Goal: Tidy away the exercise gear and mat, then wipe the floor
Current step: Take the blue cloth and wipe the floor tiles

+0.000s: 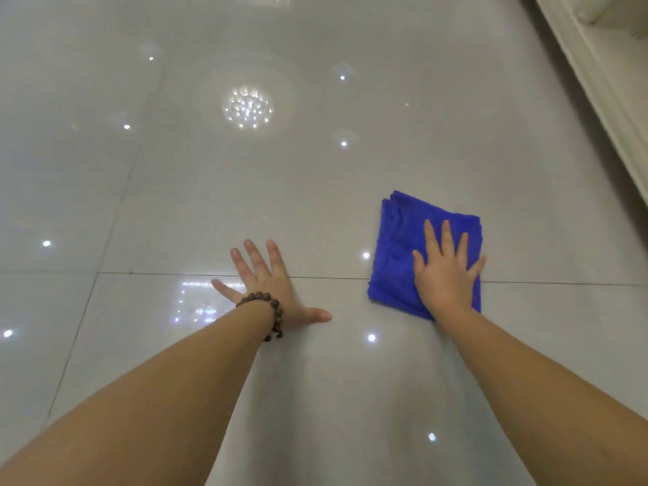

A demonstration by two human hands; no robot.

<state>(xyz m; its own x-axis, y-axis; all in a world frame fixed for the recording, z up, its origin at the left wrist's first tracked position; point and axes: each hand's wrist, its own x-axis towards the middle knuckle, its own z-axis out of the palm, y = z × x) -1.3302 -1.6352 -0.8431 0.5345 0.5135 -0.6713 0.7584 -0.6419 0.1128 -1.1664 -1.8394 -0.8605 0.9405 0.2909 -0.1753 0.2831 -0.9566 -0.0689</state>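
A folded blue cloth (398,247) lies flat on the glossy pale tiled floor (315,170), right of centre. My right hand (445,271) presses down on the cloth with straight, spread fingers, covering its near right part. My left hand (270,285) rests flat on the bare floor to the left of the cloth, fingers spread, a brown bead bracelet (271,310) on its wrist. No exercise gear or mat is in view.
A cream skirting or furniture base (610,82) runs along the right edge from the top corner downward. Dark grout lines (157,274) cross the floor. Ceiling lights reflect in the tiles.
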